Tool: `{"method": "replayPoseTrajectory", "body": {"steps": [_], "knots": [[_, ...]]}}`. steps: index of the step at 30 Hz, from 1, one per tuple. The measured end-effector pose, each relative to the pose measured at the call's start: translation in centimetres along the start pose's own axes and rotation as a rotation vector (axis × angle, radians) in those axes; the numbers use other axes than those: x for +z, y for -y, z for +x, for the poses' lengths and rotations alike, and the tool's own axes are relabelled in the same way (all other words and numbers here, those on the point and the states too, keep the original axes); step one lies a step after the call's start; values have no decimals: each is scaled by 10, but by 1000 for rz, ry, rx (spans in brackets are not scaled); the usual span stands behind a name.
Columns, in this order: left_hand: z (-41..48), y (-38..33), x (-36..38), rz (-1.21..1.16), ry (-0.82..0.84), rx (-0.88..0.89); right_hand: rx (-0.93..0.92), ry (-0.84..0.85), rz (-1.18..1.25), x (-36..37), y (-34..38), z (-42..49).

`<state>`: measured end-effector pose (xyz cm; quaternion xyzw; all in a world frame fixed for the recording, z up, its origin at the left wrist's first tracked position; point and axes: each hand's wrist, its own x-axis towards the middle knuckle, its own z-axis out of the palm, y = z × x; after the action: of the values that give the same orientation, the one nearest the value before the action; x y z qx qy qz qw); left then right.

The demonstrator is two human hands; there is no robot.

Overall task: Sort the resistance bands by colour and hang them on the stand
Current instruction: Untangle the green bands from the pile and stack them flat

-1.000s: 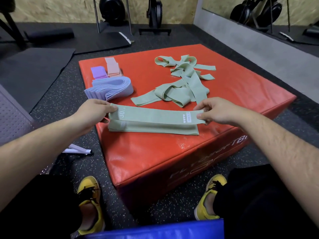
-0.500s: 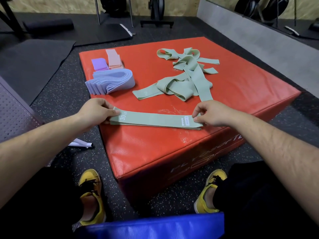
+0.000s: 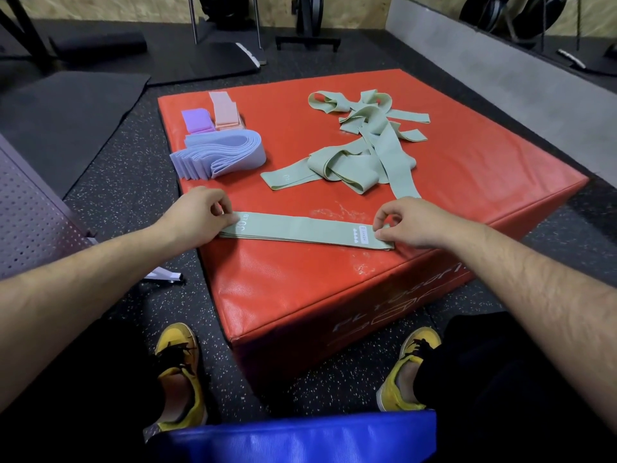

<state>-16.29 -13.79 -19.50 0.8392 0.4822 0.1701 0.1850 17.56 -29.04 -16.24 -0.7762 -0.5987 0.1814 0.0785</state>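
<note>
Left hand: your left hand [image 3: 197, 215] pinches the "30 LB" end of the flat green stack [image 3: 300, 230], its fingers curled over the edge.
Right hand: your right hand [image 3: 410, 225] pinches the end with the small white label, thumb and fingertips closed on the upper layers.
Where the band lies: the stack is flat on the red padded box [image 3: 300, 295], near its front edge, with one end under each hand.
Risk, edge: a tug toward you could slide the layers over that edge and onto the floor.
Risk, layers: your pinches seem to catch only the top layers, so the lower bands may fan out or stay behind if you lift.
Risk, tangle: one strand of the tangled green pile [image 3: 360, 155] runs down to just beside your right hand. Catch it with your fingers and the whole knot is likely to drag along.
Risk, colours: the lilac folded bands [image 3: 220, 155] sit near your left hand. A careless sweep that way could mix the sorted piles.
Stand: you have no stand clearly in view, so a loosely held stack may unfold on the way to it.
</note>
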Motion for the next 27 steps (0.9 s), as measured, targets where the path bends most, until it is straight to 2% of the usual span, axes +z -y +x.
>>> {"method": "replayPoseTrajectory", "body": {"steps": [5,14,19,24,27], "knots": [[2,-1,-1,46,-3,35,-6,-1,-15,-2,4,-1],[36,-53,12,34,-34,178,-68,-146,42,-8,27,35],[70,-89,30,10,41,225,-90,-182,-68,-7,42,65],[96,-112,47,-18,116,176,-1,-152,-259,-9,39,88],[107,-120,53,-34,136,188,41,-118,-270,-7,32,99]]}}
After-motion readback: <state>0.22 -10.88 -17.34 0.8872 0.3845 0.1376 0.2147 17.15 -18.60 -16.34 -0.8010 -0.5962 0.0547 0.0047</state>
